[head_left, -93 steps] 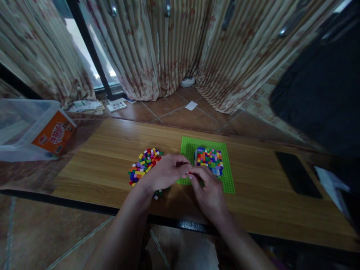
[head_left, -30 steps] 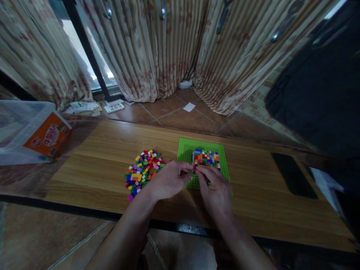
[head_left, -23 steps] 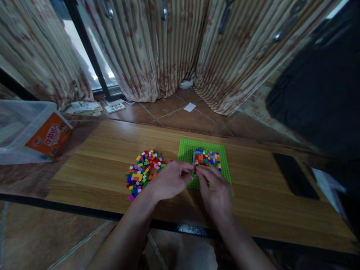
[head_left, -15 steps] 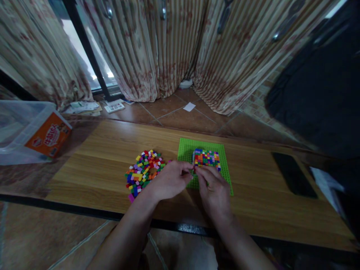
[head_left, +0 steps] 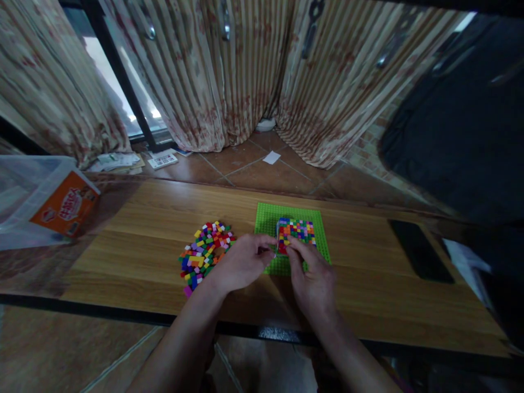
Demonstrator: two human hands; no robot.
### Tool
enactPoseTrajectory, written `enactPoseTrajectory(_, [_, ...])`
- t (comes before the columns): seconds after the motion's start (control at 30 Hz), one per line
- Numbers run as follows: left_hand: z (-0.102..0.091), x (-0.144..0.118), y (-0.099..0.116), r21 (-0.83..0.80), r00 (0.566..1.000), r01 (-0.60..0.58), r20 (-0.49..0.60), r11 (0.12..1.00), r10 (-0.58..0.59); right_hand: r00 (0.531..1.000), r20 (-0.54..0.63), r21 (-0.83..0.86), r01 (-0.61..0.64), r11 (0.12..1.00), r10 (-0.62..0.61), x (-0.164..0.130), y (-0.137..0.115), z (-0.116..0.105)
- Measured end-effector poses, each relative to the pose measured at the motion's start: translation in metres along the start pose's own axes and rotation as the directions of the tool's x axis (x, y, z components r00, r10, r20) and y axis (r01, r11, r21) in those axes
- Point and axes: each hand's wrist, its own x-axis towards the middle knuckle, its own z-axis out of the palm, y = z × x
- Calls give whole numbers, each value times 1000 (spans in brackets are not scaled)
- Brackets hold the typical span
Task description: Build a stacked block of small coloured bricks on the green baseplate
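A long wooden table (head_left: 368, 284) with a dark front edge was seen from above, set on a floor of reddish-brown tiles (head_left: 254, 169). Behind it, striped patterned curtains (head_left: 229, 71) were hung across the far wall, and a strip of bright window (head_left: 118, 87) was left showing beside a dark frame. At the left end a clear plastic bin (head_left: 24, 185) with an orange box (head_left: 63, 203) inside it was placed; papers (head_left: 123, 161) were scattered on the floor beyond. A black phone (head_left: 420, 250) was laid flat towards the right, well apart from the hands.

A green baseplate (head_left: 268, 218) was laid near the middle of the table, and a multicoloured brick block (head_left: 297, 230) was built on it. A loose pile of coloured bricks (head_left: 204, 252) was spread just to the left of the baseplate.

The left hand (head_left: 241, 265) and the right hand (head_left: 313, 278) were brought together at the near left corner of the block, fingertips meeting there. The fingers of both were drawn together as if pinching something small, but what was held could not be made out, being hidden by the fingers and blurred. The near edge of the baseplate was covered by the hands. A large dark shape (head_left: 462, 120) at the right was cut off by the frame and could not be identified.
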Motion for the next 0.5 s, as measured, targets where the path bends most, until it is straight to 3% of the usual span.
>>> enactPoseTrajectory(0.13, [-2,1,0,-11,999,12,-39,1000,-12,998,-53,26,-30,999,32,2,0,-8])
enactPoseTrajectory(0.37, [-4,1,0,-143,1000,14,-4,990,-15,990,138,146,8,989,-29,-1,-13,-8])
enactPoseTrajectory(0.5, [-3,0,2,-254,997,77,49,964,-66,984,172,171,22,985,-52,-1,-17,-7])
